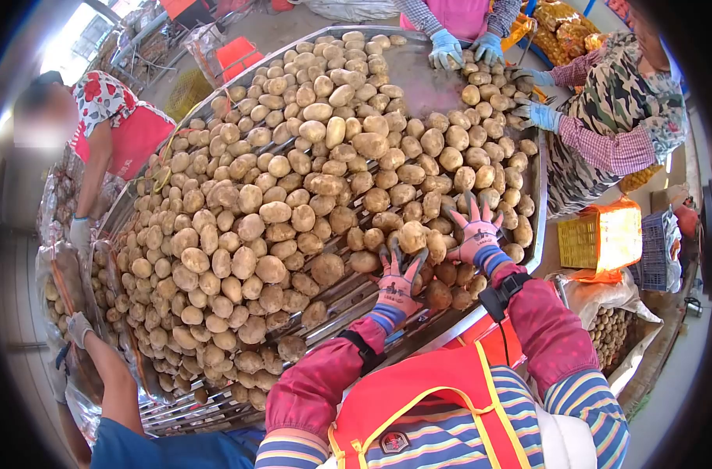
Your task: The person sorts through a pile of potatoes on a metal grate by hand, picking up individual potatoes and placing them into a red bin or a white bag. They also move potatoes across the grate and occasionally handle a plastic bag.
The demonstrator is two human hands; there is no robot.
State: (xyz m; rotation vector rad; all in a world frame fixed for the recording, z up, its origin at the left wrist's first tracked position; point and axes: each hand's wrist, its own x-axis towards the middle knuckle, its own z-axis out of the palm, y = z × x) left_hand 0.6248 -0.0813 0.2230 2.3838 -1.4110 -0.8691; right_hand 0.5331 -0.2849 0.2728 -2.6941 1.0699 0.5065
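Note:
A thick layer of potatoes (271,270) covers a slatted metal sorting table (342,301). My left hand (397,288), in a pink and grey glove, lies among the potatoes near the table's front edge with its fingers spread. Just beyond its fingertips sits a larger potato (412,237). To the right, my right hand (479,236) wears a matching glove and rests over other potatoes, its fingers stretched apart. Neither hand is closed around a potato. Parts of the potatoes beneath both palms are hidden.
Co-workers in blue gloves (540,116) reach onto the table at the far side and right. At the left, other people's gloved hands (79,328) are by mesh sacks (68,285). A yellow crate (578,243) and an open sack of potatoes (608,332) stand right.

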